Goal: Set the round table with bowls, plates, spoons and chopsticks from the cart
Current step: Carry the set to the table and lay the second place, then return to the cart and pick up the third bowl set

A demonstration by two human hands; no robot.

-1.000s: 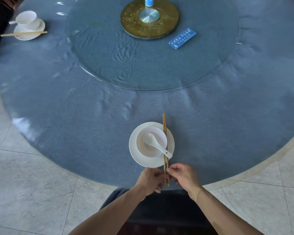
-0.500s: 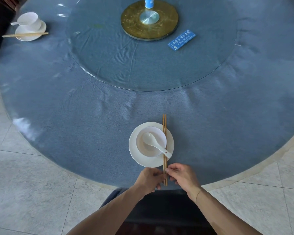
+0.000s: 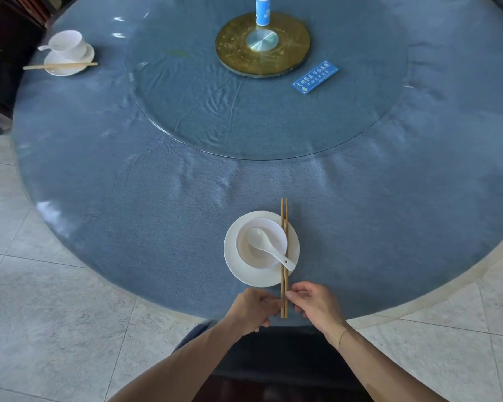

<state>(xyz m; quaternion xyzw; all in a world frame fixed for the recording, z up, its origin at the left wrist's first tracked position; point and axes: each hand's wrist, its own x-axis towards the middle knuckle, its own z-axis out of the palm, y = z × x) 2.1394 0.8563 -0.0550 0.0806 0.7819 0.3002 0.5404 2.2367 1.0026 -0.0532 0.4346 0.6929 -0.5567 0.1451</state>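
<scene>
A white plate (image 3: 238,268) lies near the front edge of the round blue table (image 3: 128,184). On it stands a white bowl (image 3: 244,236) with a white spoon (image 3: 266,246) inside, its handle pointing right and toward me. A pair of wooden chopsticks (image 3: 284,216) lies straight across the plate's right side. My left hand (image 3: 251,310) and my right hand (image 3: 314,304) pinch the chopsticks' near ends from either side.
A second setting with plate (image 3: 55,68), bowl (image 3: 67,44) and chopsticks (image 3: 60,66) sits at the far left. A glass turntable (image 3: 186,111) with a gold base (image 3: 235,50), a blue sign (image 3: 315,76) and a bottle (image 3: 263,10) fills the middle. Tiled floor (image 3: 41,314) surrounds the table.
The chopsticks have been straightened and drawn parallel, with their near ends evened up. Both hands stay at the near ends.
</scene>
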